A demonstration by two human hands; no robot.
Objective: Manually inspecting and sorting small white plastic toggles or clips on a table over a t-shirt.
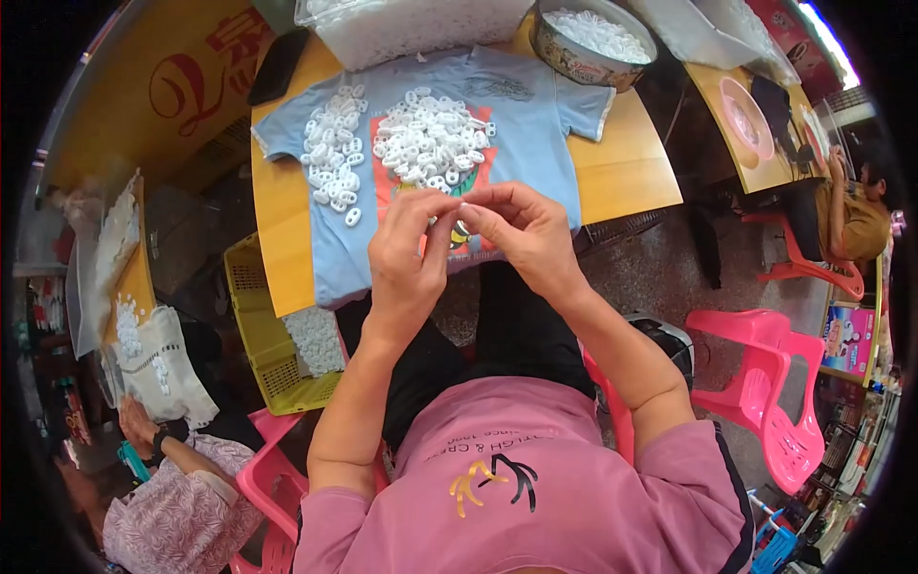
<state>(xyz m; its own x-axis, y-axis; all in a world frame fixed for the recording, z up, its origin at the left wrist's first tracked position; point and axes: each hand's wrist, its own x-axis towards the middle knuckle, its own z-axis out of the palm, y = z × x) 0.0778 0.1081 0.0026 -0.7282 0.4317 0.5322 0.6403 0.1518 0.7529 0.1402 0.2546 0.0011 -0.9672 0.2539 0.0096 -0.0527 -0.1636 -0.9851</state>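
Note:
My left hand (411,251) and my right hand (528,237) meet over the near edge of a blue T-shirt, fingertips pinched together. A speck of a small white plastic piece (463,209) shows between them; the fingers hide most of it. Just beyond lies a heap of small white oval plastic pieces with two holes (430,139), piled on the shirt's printed front. A second, longer group of the same white pieces (330,153) runs down the left side. The blue T-shirt (545,124) is spread flat beneath them on a yellow table (622,177).
A clear bin of white pieces (382,43) and a round tin (574,57) stand at the table's far side, with a dark phone-like object (278,67) to the left. A yellow crate (251,287) sits low left, a pink stool (755,373) right. People sit at both sides.

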